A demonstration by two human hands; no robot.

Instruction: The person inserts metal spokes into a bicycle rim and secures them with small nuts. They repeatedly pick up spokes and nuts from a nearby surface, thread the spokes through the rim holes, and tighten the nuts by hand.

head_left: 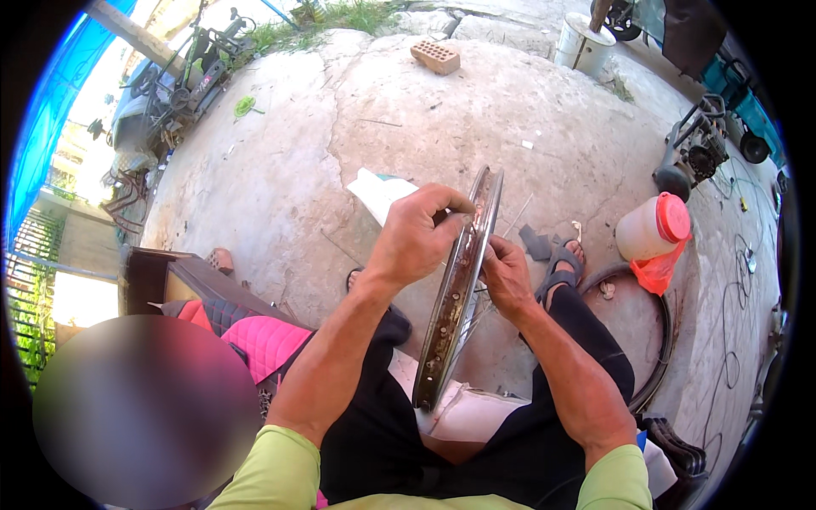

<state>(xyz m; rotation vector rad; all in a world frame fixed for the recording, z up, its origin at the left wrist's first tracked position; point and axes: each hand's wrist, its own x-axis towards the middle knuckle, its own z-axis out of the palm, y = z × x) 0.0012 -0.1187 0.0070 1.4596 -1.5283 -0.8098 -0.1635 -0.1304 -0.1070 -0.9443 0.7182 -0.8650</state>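
The person's forearms, in light green sleeves, come up from the lower edge over black trousers. The left hand (pixel 418 236), just left of centre, is curled shut over the upper part of a metal wheel rim (pixel 455 297), its fingers wrapped across the rim's edge. The right hand (pixel 507 276), just right of centre, rests against the rim's far side with fingers bent; whether it clamps the rim or only presses on it cannot be told.

The wheel rim stands nearly upright and edge-on at the centre of the frame, between the knees, its top leaning slightly to the right. Its inner channel is rusty brown and shows a row of small spoke holes; the lower end sits near a white block (pixel 476 412) by the lap.

A bare cracked concrete floor (pixel 340 127) fills the upper middle, with open ground beyond the rim. A brick (pixel 435 57) lies at the top centre and a white bucket (pixel 583 44) to its right. At the right stands a white jug with a red lid (pixel 654 225), with a black tyre (pixel 659 340) curving below it. A pink cushion (pixel 263 340) lies at the lower left, close beside the left arm.
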